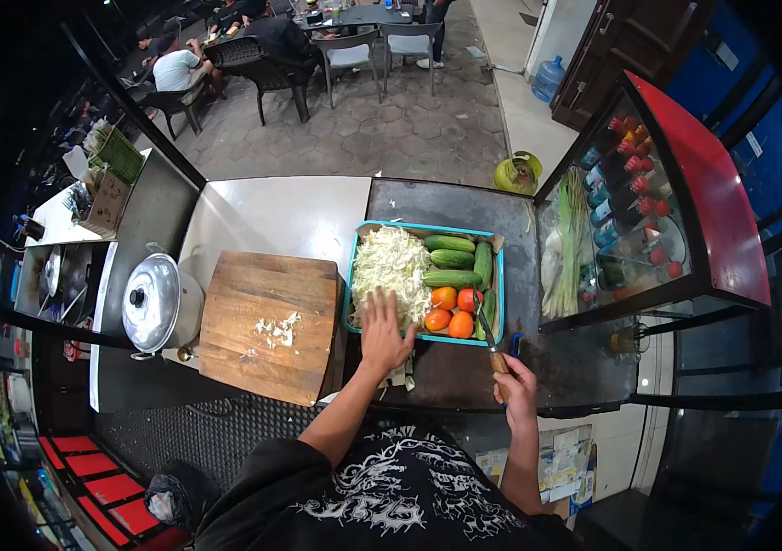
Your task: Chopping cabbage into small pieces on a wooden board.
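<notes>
My left hand (pixel 384 334) lies spread, palm down, on the near part of a heap of shredded cabbage (pixel 391 265) in a turquoise-rimmed tray (pixel 432 226). Whole cucumbers (pixel 451 259) and several red-orange tomatoes (pixel 460 324) fill the tray's right side. In my right hand (pixel 516 389) is the wooden handle of a knife (pixel 496 358); its blade points away from me over the tray's near right corner, beside the tomatoes. To the left, a thick wooden chopping board (pixel 267 289) bears a few cabbage scraps (pixel 281 330).
A lidded metal pot (pixel 157 303) stands left of the board. On the right is a red-framed glass display case (pixel 611 206) with bottles and long green stalks. A green gas cylinder (pixel 518 172) stands beyond the counter (pixel 281 200). People sit at tables farther off.
</notes>
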Demonstrator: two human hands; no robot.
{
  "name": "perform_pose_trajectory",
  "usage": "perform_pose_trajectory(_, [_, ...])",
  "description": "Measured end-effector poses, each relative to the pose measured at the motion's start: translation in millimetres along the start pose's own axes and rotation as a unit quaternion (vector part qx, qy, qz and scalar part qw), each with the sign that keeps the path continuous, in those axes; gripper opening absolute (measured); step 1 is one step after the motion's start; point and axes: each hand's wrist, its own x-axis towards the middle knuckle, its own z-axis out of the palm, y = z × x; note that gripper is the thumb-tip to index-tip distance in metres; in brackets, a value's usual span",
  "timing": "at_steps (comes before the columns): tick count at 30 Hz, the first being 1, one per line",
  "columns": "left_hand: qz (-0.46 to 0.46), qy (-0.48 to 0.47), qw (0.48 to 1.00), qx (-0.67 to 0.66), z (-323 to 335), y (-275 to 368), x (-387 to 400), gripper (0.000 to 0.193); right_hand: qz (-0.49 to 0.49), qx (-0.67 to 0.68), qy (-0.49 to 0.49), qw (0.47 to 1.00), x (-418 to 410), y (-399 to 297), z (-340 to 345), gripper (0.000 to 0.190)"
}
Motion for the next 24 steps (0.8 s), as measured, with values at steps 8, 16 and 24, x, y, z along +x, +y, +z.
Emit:
perform_pose_trajectory(8, [0.024, -0.056, 0.997, 0.049, 10.9, -11.3, 74.7, 0.081, 0.017, -0.013, 0.003, 1.0, -4.1, 3.8, 1.0, 0.039])
perform_pose_trajectory(16, [0.035, -0.095, 0.994, 0.05, 11.6, -14.4, 39.2, 0.081, 0.026, -0.008, 0.035, 0.999, -16.1, 11.5, 5.1, 0.04])
perform_pose_trajectory(24, [0.089, -0.068, 0.993, -0.037, -27.4, -2.7, 14.9, 0.086, 0.01, -0.02, 0.027, 0.999, -13.8, 8.7, 31.7, 0.044])
